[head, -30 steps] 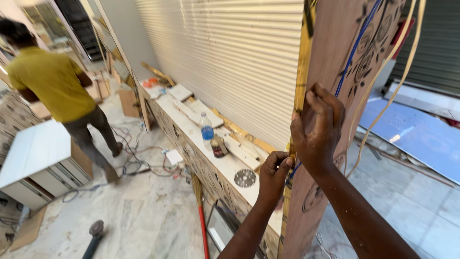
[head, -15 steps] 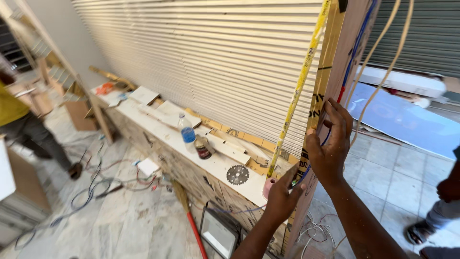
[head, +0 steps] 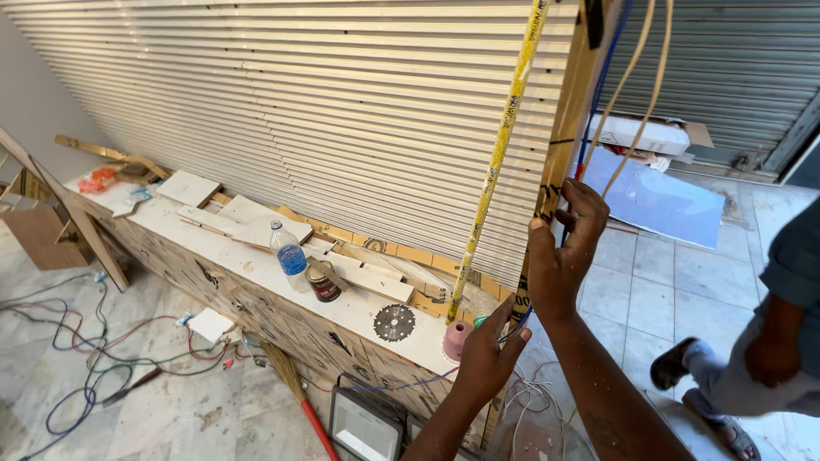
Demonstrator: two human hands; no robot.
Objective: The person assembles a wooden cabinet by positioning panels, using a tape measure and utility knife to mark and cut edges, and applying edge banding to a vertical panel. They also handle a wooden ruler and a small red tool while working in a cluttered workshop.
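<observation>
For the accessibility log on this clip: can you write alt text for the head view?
A person's right hand presses on the edge of a tall upright wooden panel while the left hand holds the low end of a yellow measuring tape stretched up along it. Beside them, a long white-topped bench carries a clear plastic water bottle, a round saw blade and wood offcuts.

Two hands at work: left hand (head: 489,357), right hand (head: 562,252). One yellow measuring tape (head: 498,154), stretched upward. One pink tape case (head: 457,341). One circular saw blade (head: 394,322). One plastic bottle (head: 289,255) with blue label. One small tin can (head: 322,280). One broom (head: 295,395) with red handle. One floodlight (head: 367,427) on the floor. One blue sheet (head: 656,198) on the tiles. One cardboard box (head: 639,134). Two pale cords (head: 636,85) hanging. One other person (head: 760,341) at right, one sandalled foot (head: 670,363) showing clearly.
</observation>
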